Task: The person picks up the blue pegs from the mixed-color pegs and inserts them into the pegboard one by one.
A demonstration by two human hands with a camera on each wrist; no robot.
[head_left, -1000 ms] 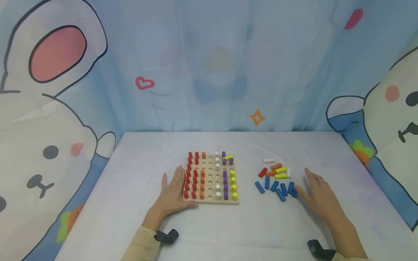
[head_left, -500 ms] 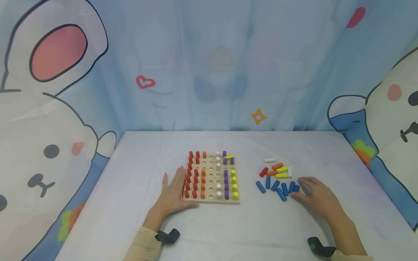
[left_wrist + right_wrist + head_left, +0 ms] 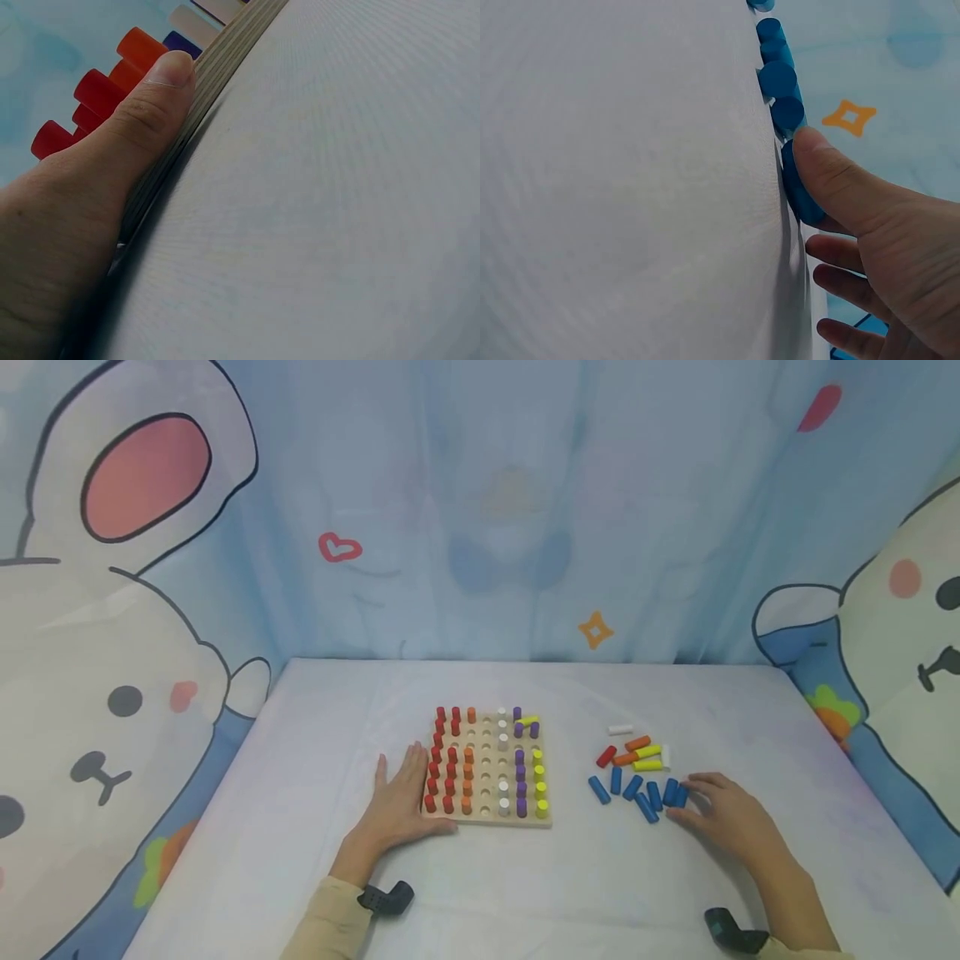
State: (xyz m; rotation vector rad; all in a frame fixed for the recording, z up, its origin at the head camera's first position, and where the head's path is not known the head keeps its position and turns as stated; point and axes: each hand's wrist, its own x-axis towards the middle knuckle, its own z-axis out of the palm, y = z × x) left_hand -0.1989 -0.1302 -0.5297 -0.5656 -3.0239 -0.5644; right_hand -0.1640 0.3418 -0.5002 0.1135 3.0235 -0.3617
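A: Since a second ago the right hand (image 3: 731, 822) has slid in toward the loose blue wooden pegs (image 3: 637, 792) and its fingers have gone from spread to curled. Left hand (image 3: 396, 806) unchanged.

B: Grip on the right?

A: Thumb and fingers pinch the nearest short blue wooden peg (image 3: 799, 191), the rightmost of the blue cluster, lying on the desk. Wrist view shows the thumb pressed on its side.

B: Left?

A: Flat, fingers straight, palm on the desk, thumb along the near left edge of the square pale wooden pegboard (image 3: 489, 817). Wrist view has the thumb against the layered ply edge (image 3: 225, 56).

B: Board contents?

A: Upright pegs in columns: red pegs (image 3: 442, 760) in the two left columns, orange pegs (image 3: 468, 770) next, a few white pegs (image 3: 503, 770) in the middle with several bare holes around them, purple pegs (image 3: 520, 772), then yellow pegs (image 3: 539, 785) at the right. One yellow peg (image 3: 528, 721) lies on its side at the far right corner.

B: Loose pile?

A: Right of the board, well apart from it: blue ones nearest, then red, orange, yellow and white pegs (image 3: 633, 747) lying flat just behind.

B: Surroundings?

A: White cloth-covered desk (image 3: 315, 752); pale blue curtain backdrop (image 3: 510, 510) printed with cartoon rabbits, a heart and a star.
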